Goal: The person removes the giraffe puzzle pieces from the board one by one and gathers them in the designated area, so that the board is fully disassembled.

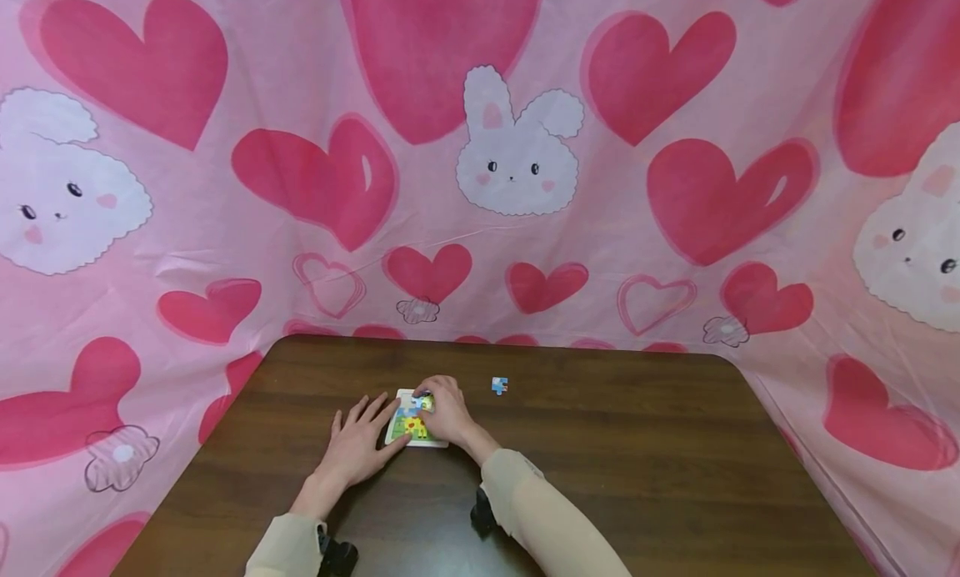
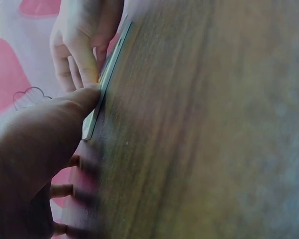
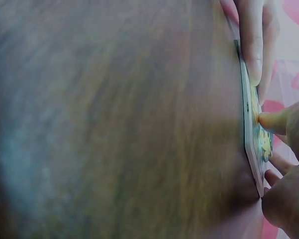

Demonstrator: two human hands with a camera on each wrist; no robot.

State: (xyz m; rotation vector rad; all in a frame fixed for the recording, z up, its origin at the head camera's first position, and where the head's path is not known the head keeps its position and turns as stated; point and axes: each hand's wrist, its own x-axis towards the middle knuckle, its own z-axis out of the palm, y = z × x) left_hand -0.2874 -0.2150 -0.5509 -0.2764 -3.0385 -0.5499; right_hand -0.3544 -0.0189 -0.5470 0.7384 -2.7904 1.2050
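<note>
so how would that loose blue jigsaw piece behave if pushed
The small blue jigsaw piece with knobbed edges would probably slide rather than roll, lying flat on the brown wood-grain tabletop. It is likely light, being so small, and unlikely to tip, looking thin.

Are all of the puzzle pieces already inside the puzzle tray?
No, one blue puzzle piece lies on the table, to the right of the puzzle tray.

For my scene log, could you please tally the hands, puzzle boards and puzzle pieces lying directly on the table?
Hands: 2 (left hand, right hand)
Puzzle board: 1
Puzzle piece directly on the table: 1
Total: 4
</note>
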